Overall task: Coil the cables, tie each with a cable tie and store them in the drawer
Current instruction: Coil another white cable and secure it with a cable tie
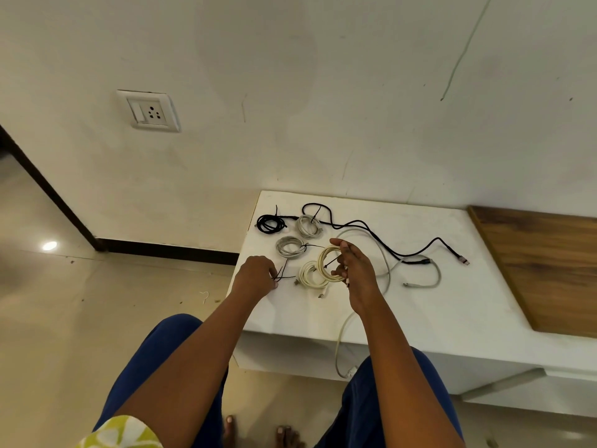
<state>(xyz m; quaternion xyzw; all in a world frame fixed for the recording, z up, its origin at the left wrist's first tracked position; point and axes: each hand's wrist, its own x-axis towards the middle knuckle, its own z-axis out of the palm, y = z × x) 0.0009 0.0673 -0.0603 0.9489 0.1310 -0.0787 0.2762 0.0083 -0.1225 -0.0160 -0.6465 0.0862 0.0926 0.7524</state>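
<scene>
Right hand (353, 276) grips a cream coiled cable (327, 265), fingers curled round the loop, holding it raised over the middle of the white tabletop (452, 305); a black tie crosses that coil. Left hand (256, 276) near the left edge, fingertips pinching loose black cable ties (284, 275) that lie on the surface. Second cream coil (309, 276) lies flat just below-left of the held one, touching or overlapping it, can't tell which. Grey coil (290, 247) with a black tie sits behind that; another grey coil (309, 225) and a black coil (270, 224) are at the far left corner, both tied. Uncoiled black cable (381, 237) runs from the far edge across to the right, plug end near the wood panel (549, 270). Loose white cable (384, 253) loops across the middle, one end on the right part of the tabletop, the other hanging over the near edge. Drawer front (504, 381) shows below the right side, slightly proud. Wall socket (149, 110) upper left.
</scene>
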